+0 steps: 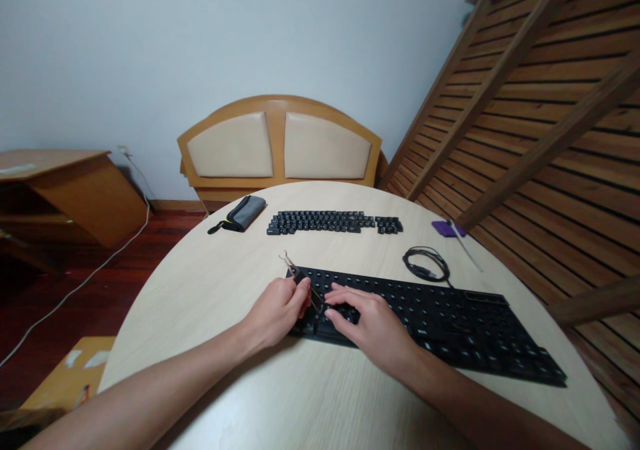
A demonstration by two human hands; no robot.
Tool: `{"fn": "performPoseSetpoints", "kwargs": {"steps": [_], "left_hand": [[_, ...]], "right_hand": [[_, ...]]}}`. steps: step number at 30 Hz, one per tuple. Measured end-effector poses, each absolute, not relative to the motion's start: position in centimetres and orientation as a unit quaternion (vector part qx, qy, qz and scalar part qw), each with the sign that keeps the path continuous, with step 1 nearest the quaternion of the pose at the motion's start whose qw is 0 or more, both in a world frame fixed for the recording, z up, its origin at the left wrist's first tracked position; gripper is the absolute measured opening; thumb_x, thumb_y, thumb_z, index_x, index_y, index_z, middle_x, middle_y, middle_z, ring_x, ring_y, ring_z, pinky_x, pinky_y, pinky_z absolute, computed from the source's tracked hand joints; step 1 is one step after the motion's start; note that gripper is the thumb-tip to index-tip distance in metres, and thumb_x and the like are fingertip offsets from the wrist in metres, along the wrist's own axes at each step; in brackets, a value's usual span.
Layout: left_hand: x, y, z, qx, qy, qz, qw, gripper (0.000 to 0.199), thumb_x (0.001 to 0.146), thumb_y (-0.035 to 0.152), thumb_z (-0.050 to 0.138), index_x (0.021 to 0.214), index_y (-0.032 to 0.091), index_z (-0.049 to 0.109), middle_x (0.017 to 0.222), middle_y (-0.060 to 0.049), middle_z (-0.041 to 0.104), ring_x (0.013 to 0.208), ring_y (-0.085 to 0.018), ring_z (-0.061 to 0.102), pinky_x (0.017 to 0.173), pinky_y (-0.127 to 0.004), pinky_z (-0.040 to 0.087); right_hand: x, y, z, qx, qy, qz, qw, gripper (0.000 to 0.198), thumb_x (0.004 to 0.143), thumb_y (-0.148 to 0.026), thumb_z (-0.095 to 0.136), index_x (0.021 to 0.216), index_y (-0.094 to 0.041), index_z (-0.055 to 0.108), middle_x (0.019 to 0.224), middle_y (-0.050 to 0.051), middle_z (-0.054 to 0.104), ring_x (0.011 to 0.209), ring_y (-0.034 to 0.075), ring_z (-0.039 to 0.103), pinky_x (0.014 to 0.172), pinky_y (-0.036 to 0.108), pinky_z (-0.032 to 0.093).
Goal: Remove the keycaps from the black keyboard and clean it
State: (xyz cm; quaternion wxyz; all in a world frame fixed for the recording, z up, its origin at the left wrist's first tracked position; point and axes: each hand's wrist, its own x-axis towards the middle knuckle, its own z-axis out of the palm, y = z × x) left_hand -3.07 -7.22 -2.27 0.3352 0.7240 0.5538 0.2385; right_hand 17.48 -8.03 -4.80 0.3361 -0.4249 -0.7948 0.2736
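Dim, soft light; stretched edges.

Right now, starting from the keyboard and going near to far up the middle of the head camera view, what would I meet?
Black keyboard, rows of loose black keycaps, wooden headboard with two cream panels, pale wall.
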Motion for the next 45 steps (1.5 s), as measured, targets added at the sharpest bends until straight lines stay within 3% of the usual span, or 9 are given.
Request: {"fn": "performPoseSetpoints", "kwargs": {"steps": [8, 15, 24, 38, 45], "left_hand": [[-3.8, -6.4, -2.0, 0.734, 0.555, 0.239, 0.309, 0.058, 0.098, 0.047, 0.030, 0.052, 0.020, 0.052, 0.050, -0.004, 0.059, 0.050, -0.017, 0.055, 0.057, -0.027, 0.038], [-4.3, -5.9, -2.0, 0.761, 0.544, 0.216, 0.279, 0.055, 0.098, 0.042, 0.033, 0.053, 0.019, 0.054, 0.051, -0.004, 0.061, 0.049, -0.016, 0.054, 0.055, -0.027, 0.037], [-4.7, -5.5, -2.3, 0.779, 0.520, 0.206, 0.284, 0.056, 0.099, 0.039, 0.033, 0.051, 0.019, 0.054, 0.047, -0.002, 0.056, 0.047, -0.015, 0.052, 0.055, -0.026, 0.036], [-5.2, -5.4, -1.9, 0.793, 0.487, 0.196, 0.309, 0.056, 0.099, 0.038, 0.033, 0.053, 0.017, 0.058, 0.051, -0.003, 0.061, 0.048, -0.014, 0.055, 0.057, -0.025, 0.040], [-5.1, -5.4, -1.9, 0.795, 0.486, 0.196, 0.306, 0.056, 0.100, 0.036, 0.034, 0.052, 0.017, 0.057, 0.051, -0.003, 0.061, 0.048, -0.014, 0.056, 0.057, -0.025, 0.041]], "right_hand": [[17.5, -7.1, -2.3, -0.470, -0.768, 0.267, 0.343, 0.012, 0.088, -0.028, 0.066, 0.095, -0.023, 0.074, 0.097, 0.004, 0.077, 0.090, 0.021, 0.071, 0.085, 0.034, 0.055], [16.4, -2.5, -1.9, -0.497, -0.798, 0.192, 0.281, 0.015, 0.089, -0.029, 0.066, 0.098, -0.022, 0.075, 0.094, 0.003, 0.076, 0.087, 0.019, 0.069, 0.080, 0.030, 0.051], [12.8, 4.4, -1.7, -0.527, -0.840, 0.028, 0.129, 0.024, 0.095, -0.033, 0.057, 0.110, -0.025, 0.073, 0.106, 0.005, 0.076, 0.101, 0.023, 0.069, 0.082, 0.029, 0.049], [8.7, 8.2, -2.8, -0.541, -0.836, -0.013, 0.091, 0.026, 0.097, -0.032, 0.054, 0.113, -0.023, 0.071, 0.110, 0.011, 0.075, 0.102, 0.026, 0.070, 0.084, 0.034, 0.051], [8.3, 8.4, -3.6, -0.534, -0.839, -0.018, 0.105, 0.026, 0.098, -0.029, 0.051, 0.119, -0.023, 0.067, 0.115, 0.009, 0.074, 0.107, 0.024, 0.068, 0.087, 0.033, 0.050]]}}
